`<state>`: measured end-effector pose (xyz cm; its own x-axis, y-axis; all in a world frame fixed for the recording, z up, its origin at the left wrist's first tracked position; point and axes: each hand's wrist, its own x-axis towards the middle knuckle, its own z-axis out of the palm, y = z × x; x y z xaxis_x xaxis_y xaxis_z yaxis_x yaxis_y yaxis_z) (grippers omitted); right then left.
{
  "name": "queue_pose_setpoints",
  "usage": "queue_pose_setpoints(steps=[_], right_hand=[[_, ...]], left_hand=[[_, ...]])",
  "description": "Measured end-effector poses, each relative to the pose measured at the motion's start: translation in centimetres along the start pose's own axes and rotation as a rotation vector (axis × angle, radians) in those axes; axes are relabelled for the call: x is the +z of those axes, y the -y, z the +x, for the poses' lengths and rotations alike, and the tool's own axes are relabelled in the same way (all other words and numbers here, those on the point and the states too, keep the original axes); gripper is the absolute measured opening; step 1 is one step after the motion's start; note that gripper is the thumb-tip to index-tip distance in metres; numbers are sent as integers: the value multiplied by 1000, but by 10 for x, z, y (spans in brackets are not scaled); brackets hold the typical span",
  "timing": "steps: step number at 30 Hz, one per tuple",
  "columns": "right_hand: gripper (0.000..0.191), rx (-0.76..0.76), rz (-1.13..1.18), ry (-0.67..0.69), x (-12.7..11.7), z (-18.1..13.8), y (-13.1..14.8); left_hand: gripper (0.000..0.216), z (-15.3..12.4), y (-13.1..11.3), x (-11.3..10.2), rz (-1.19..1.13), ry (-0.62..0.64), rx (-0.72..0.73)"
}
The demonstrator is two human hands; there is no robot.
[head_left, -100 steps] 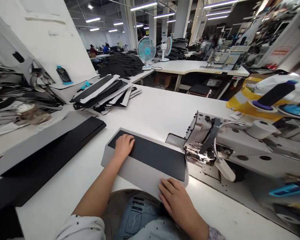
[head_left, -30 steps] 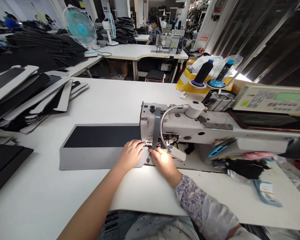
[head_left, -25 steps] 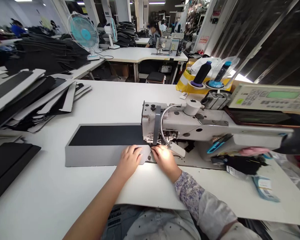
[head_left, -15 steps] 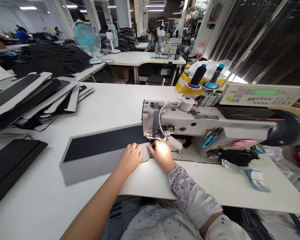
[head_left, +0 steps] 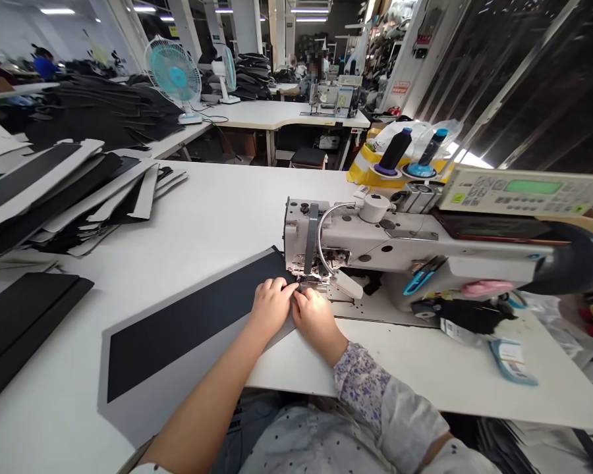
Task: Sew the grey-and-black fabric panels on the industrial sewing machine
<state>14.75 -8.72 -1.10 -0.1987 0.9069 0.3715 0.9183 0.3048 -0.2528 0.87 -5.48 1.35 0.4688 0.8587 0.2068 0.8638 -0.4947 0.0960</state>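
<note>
**A:** What's the big picture here?

**B:** A long white table (head_left: 212, 204) in a large sewing workshop, with an industrial sewing machine (head_left: 370, 240) on its right side. A digital control panel (head_left: 518, 187) sits behind the machine, and two thread cones (head_left: 395, 150) stand beyond it. Farther back, a person sits at another machine, near a teal desk fan (head_left: 174, 78).

**A:** What's on the table to the left?

**B:** Loose stacks of black-and-grey panels (head_left: 54, 191) lie toward the far left corner, and a black folded piece (head_left: 24, 329) lies nearer the edge.

**A:** And the piece being handled?

**B:** A long grey panel with a black strip (head_left: 188, 339) lies flat on the table at a slant, its far end reaching the machine's needle area (head_left: 316, 276).

**A:** Where are the hands?

**B:** Both rest on that far end, just in front of the needle area and side by side, almost touching each other. The left hand (head_left: 273, 306) lies over the black strip with its fingers (head_left: 277, 284) pressed down on it, not gripping.

**A:** And the right?

**B:** The right hand (head_left: 316, 317) is curled down at the panel's edge beside the machine. Whether it's pinching the panel, I can't tell.
</note>
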Motion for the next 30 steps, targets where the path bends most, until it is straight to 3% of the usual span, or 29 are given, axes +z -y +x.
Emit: queue_pose_setpoints(steps=[4, 8, 15, 20, 27, 30], right_hand=[[24, -36, 92, -21, -3, -13, 0], [17, -64, 185, -54, -2, -20, -4], [6, -97, 314, -139, 3, -13, -22], [11, -79, 292, -121, 6, -2, -31], [24, 74, 183, 19, 10, 4, -29], [27, 109, 225, -10, 6, 2, -28]], left_hand=[[36, -10, -3, 2, -46, -44, 89], [42, -18, 0, 10, -150, 4, 205], [43, -8, 15, 19, -220, -1, 220], [45, 6, 21, 16, -253, -44, 202], [40, 33, 33, 16, -264, -37, 134], [36, 42, 38, 21, -248, -33, 116]])
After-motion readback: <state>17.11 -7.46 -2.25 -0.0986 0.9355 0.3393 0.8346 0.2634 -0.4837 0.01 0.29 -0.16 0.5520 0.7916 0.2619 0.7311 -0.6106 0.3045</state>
